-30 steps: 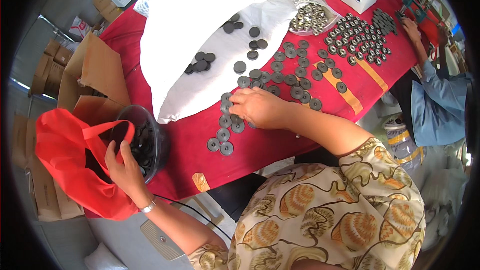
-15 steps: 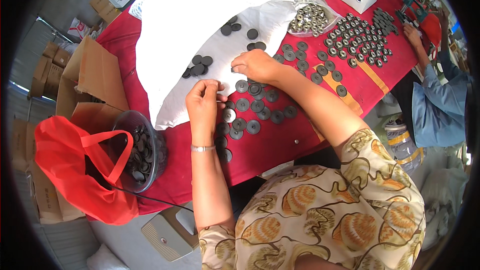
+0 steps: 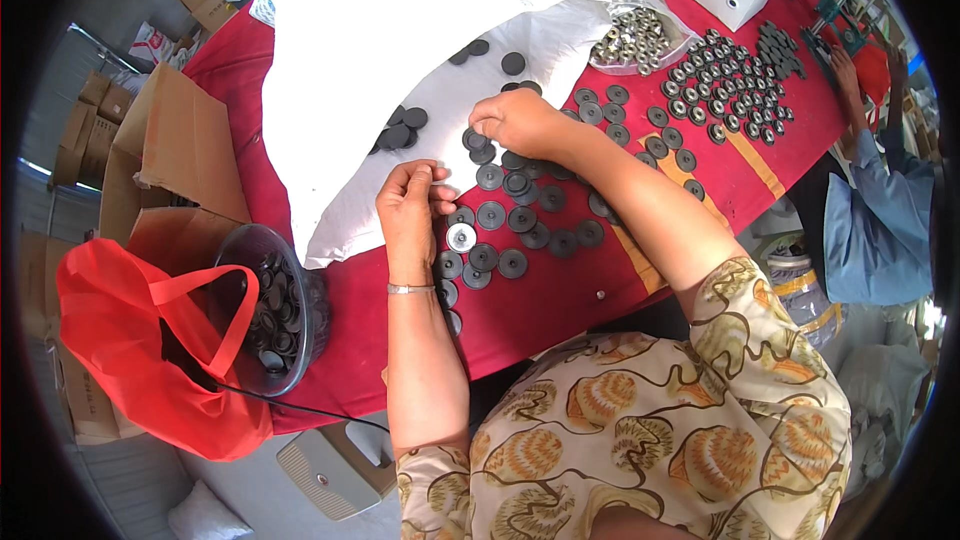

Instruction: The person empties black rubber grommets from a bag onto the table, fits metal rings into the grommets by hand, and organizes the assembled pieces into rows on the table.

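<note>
Two hands (image 3: 410, 208) (image 3: 515, 122), discs (image 3: 520, 215) near table edge (image 3: 560, 325)

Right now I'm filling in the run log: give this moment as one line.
left hand: on white sheet edge | right hand: on dark discs | table: red cloth | bucket: discs inside

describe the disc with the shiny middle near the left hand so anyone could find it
Start at the red table and find the left hand resting at the white sheet's lower edge. Just right of its fingers lies a dark round disc. Unlike the plain dark discs around it, its centre is bright silver.
</note>
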Demonstrator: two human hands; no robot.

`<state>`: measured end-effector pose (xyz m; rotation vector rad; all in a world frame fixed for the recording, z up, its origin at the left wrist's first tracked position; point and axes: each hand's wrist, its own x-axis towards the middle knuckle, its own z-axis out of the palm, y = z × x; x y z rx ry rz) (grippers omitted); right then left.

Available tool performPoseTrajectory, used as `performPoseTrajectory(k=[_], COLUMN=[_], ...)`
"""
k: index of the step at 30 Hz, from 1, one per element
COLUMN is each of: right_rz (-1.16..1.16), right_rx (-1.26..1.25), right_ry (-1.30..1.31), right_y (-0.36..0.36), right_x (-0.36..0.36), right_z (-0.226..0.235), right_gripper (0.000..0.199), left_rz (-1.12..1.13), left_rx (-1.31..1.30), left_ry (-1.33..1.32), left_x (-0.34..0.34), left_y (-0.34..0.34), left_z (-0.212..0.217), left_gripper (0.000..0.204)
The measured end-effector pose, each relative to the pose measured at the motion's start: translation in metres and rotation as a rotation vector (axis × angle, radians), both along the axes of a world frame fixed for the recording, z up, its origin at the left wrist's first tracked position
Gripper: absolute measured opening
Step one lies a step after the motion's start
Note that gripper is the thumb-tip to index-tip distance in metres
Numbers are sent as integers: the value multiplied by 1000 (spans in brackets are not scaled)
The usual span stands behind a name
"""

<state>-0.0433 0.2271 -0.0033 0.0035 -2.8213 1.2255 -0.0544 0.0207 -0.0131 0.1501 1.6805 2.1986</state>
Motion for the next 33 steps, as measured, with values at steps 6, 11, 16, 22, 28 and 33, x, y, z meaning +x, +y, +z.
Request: performPoseTrajectory(k=[6,11,16,22,28,33], right_rz=[-13,52,174,-3,-289,-128], right_rx=[112,1,-234,-257,214,397], right_ry=[82,150,90,203,83,57], right_y=[-10,-26,-44,5,47,32], right_x=[-3,2,12,1,13,16], right_z=[3,-1,14,20,15,8], right_gripper=[20,18,20,25,32,39], left_rz=[8,10,3,30,32,1], left_rx=[-15,-46,-81,-26,203,204], left_ry=[-27,-22,2,31,-120,-147], left_x=[-2,-2,2,-1,4,4], left_y=[-6,-4,-4,-7,-7,-10], left_z=[1,1,6,-1,9,5], left_gripper=[16,17,20,16,13,19])
